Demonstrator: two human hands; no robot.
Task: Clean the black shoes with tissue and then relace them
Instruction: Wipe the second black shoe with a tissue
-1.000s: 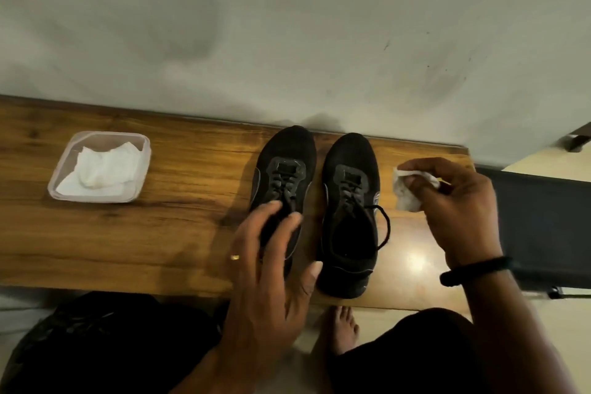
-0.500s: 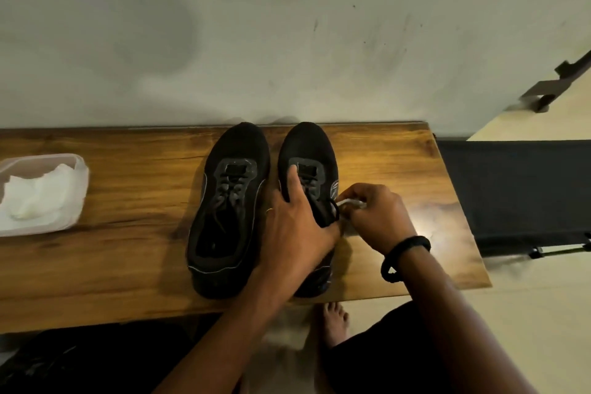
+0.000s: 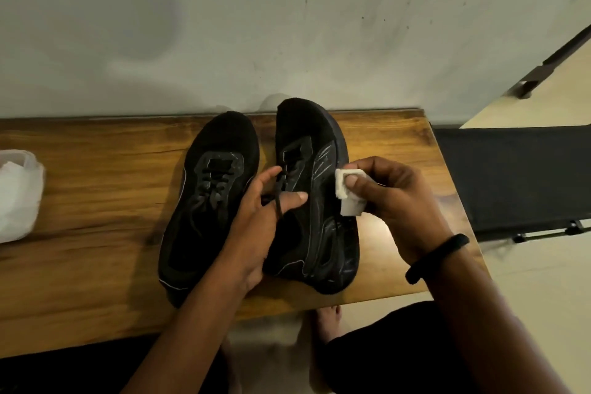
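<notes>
Two black shoes stand side by side on the wooden bench (image 3: 96, 201), toes toward the wall. The left shoe (image 3: 211, 189) sits flat with its laces in place. The right shoe (image 3: 316, 201) is tilted onto its inner side, its outer side turned up. My left hand (image 3: 256, 227) grips the right shoe at its opening, thumb on the upper, a loose lace lying over the fingers. My right hand (image 3: 393, 198) pinches a folded white tissue (image 3: 347, 198) and holds it against the right shoe's outer side.
A clear plastic tub (image 3: 19, 195) with white tissues sits at the bench's left end. A wall runs directly behind the bench. A black cot-like frame (image 3: 511, 176) stands to the right of the bench. My bare foot (image 3: 326, 326) is on the floor below the bench's front edge.
The right shoe has been tipped onto its inner side by my left hand. My right hand has brought the tissue from beside the laces onto the shoe's outer side.
</notes>
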